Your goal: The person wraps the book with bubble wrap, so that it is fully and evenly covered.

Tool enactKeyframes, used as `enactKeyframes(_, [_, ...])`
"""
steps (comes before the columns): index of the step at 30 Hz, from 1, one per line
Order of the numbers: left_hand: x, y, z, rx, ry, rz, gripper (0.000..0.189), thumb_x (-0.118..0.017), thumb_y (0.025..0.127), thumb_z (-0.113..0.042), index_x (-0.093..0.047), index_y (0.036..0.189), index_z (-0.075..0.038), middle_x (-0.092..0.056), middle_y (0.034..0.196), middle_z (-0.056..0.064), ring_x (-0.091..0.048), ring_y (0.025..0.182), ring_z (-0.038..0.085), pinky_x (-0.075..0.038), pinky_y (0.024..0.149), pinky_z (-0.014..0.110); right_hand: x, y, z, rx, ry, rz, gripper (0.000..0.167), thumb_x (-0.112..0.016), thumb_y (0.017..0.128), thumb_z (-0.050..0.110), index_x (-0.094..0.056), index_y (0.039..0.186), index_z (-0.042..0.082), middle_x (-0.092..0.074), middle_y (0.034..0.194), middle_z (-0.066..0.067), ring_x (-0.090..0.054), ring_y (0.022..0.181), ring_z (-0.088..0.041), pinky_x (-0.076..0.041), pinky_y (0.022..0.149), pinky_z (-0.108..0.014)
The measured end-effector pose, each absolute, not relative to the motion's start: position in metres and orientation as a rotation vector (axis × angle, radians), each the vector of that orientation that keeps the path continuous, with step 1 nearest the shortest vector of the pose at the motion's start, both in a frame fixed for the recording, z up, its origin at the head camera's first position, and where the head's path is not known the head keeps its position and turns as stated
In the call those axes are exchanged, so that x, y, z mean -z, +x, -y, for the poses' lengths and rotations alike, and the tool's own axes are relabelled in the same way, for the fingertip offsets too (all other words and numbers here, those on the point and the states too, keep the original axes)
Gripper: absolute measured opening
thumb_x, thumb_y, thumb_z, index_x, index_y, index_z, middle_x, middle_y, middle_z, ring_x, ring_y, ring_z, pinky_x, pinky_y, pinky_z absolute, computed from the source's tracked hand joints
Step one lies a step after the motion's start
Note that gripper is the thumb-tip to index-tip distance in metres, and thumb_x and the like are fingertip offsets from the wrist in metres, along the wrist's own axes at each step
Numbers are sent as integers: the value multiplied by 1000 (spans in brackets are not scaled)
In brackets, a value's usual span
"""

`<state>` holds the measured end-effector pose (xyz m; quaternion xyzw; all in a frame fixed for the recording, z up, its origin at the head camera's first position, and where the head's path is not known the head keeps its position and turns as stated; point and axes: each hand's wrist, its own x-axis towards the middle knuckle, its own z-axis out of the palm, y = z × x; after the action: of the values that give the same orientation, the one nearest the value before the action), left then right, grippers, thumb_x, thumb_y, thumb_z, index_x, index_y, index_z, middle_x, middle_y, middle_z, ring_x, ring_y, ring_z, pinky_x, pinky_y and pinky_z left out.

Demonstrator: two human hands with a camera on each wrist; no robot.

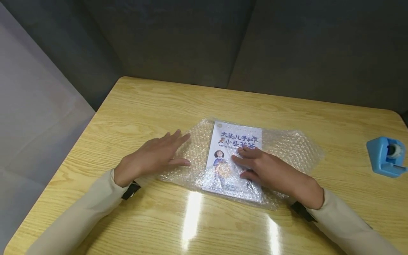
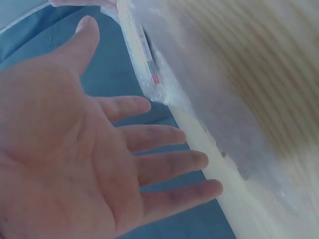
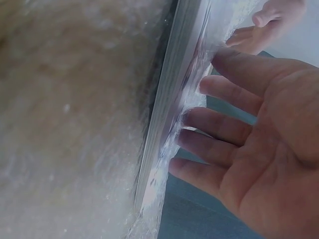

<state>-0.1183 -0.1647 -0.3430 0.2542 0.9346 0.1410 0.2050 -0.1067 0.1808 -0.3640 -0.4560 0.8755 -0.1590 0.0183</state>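
Observation:
A paperback book (image 1: 236, 184) with a white cover and blue Chinese lettering lies on a sheet of clear bubble wrap (image 1: 288, 145), and some of the wrap covers it. My right hand (image 1: 274, 170) is over the right part of the cover; in the right wrist view its fingertips touch the wrap beside the book's page edge (image 3: 164, 99). To the left, my left hand (image 1: 156, 154) is spread over the left flap of wrap. The left wrist view shows its palm (image 2: 65, 144) with straight fingers holding nothing; the fingertips are apart from the wrap.
A blue tape dispenser (image 1: 385, 157) with a roll in it stands at the right of the wooden table (image 1: 143, 102). Dark grey panels (image 1: 178, 42) rise behind the table's far edge, and a pale panel (image 1: 38, 106) is at the left.

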Motion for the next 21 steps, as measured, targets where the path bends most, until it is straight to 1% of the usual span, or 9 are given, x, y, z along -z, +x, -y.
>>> enactKeyframes(6, [346,-114,176,-379,636,-2627,89,-55,103,-58,-21,166,-5,-20,165,31,-28,149,51,-33,116,65,364,-106,-180,488,-1406,-2715,48,-81,91,15,-68,133,-5,-60,138,-31,-58,128,-50,-51,101,-57])
enactKeyframes(10, [344,-110,184,-389,534,-2639,90,-55,103,-57,-23,164,0,-25,162,35,-31,146,53,-34,114,67,364,-106,-180,492,-1407,-2712,49,-81,90,15,-67,133,-5,-60,138,-31,-58,128,-50,-51,101,-57])
enactKeyframes(14, [341,-105,191,-392,427,-2648,92,-54,103,-60,-22,163,2,-31,161,34,-34,146,51,-37,112,67,363,-106,-180,489,-1410,-2715,51,-82,89,14,-67,134,-6,-59,138,-32,-58,127,-49,-51,101,-56])
enactKeyframes(18, [339,-101,197,-377,389,-2658,93,-53,103,-61,-22,163,4,-35,159,33,-41,143,48,-46,103,65,363,-107,-180,476,-1408,-2716,51,-82,90,17,-67,133,-5,-60,138,-32,-58,128,-49,-51,101,-56])
enactKeyframes(21, [338,-98,200,-369,384,-2672,93,-53,103,-60,-23,162,5,-39,158,30,-46,140,47,-51,98,62,365,-108,-180,464,-1414,-2722,50,-82,90,17,-68,133,-5,-60,138,-31,-58,128,-49,-52,100,-57])
